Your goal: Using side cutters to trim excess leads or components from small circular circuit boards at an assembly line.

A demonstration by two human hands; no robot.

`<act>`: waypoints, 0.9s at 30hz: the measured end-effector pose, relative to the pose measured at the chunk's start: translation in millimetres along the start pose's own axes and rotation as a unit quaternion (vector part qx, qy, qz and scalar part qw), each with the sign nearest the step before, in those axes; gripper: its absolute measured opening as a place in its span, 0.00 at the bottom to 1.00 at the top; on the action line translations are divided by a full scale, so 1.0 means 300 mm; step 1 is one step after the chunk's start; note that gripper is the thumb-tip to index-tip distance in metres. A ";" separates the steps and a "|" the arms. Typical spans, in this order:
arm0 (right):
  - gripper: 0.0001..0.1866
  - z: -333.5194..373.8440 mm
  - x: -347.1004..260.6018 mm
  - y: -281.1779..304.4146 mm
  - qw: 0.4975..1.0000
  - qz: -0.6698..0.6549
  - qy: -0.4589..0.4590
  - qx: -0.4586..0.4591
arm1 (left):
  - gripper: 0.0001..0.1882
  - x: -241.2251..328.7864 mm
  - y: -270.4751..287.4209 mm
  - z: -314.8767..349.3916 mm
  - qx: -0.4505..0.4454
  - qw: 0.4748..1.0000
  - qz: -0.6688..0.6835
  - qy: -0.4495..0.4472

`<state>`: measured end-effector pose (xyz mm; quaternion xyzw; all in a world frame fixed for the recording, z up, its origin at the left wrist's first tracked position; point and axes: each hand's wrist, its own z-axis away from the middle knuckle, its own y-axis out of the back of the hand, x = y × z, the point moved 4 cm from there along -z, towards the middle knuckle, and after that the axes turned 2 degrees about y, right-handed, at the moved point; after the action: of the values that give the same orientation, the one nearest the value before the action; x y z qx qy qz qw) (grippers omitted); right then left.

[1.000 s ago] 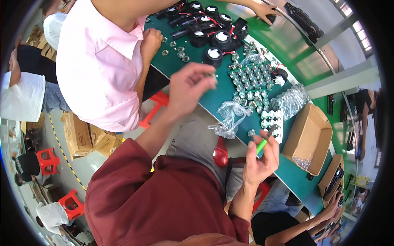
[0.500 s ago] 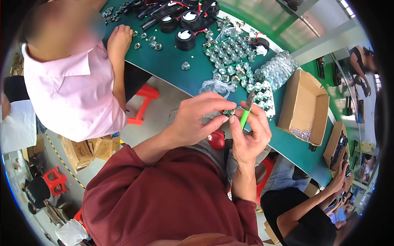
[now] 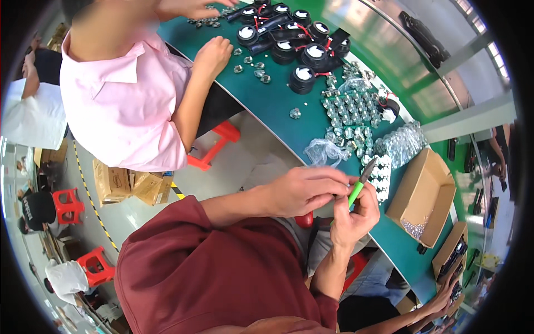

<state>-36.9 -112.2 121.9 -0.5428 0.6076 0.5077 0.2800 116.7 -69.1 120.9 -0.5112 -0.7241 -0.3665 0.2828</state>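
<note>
In front of my body, both hands meet near the table's edge. My right hand (image 3: 359, 218) is closed around a green-handled knife (image 3: 356, 192), its dark pointed blade tilted up toward the table. My left hand (image 3: 308, 190) presses its fingertips against the right hand's thumb and fingers. Anything pinched between them is hidden. Just beyond lies a white panel of small circuit boards (image 3: 380, 177). Loose circuit boards (image 3: 359, 136) and a larger panel of boards (image 3: 350, 107) sit farther back, beside a crumpled clear plastic bag (image 3: 324, 152).
Black round speaker-like parts (image 3: 302, 79) with red wires crowd the far table. A clear plastic pack (image 3: 401, 142) and an open cardboard box (image 3: 425, 195) with small bits stand at right. A co-worker in a pink shirt (image 3: 130, 106) sits at left; another's hands (image 3: 445, 295) work at lower right.
My view has shifted, so the table sits lower and farther right. The small circuit board seen between my fingertips is now hidden, my left fingers folded closer. The co-worker's other hand has come into sight.
</note>
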 end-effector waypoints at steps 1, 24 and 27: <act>0.04 0.000 -0.002 0.000 1.000 0.012 0.011 -0.003 | 0.17 -0.015 -0.003 0.015 -0.032 0.999 -0.001 0.016; 0.02 0.023 0.005 0.008 0.997 -0.049 -0.050 -0.023 | 0.15 -0.564 0.775 -0.032 0.087 0.900 -0.410 0.116; 0.02 0.013 0.006 -0.017 0.996 -0.061 -0.047 -0.036 | 0.15 -0.561 0.817 -0.055 0.101 0.887 -0.437 0.110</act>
<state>-33.5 -108.8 117.4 -0.5642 0.5411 0.5358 0.3192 403.0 -121.2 57.5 -0.0679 -0.8717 -0.4318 0.2214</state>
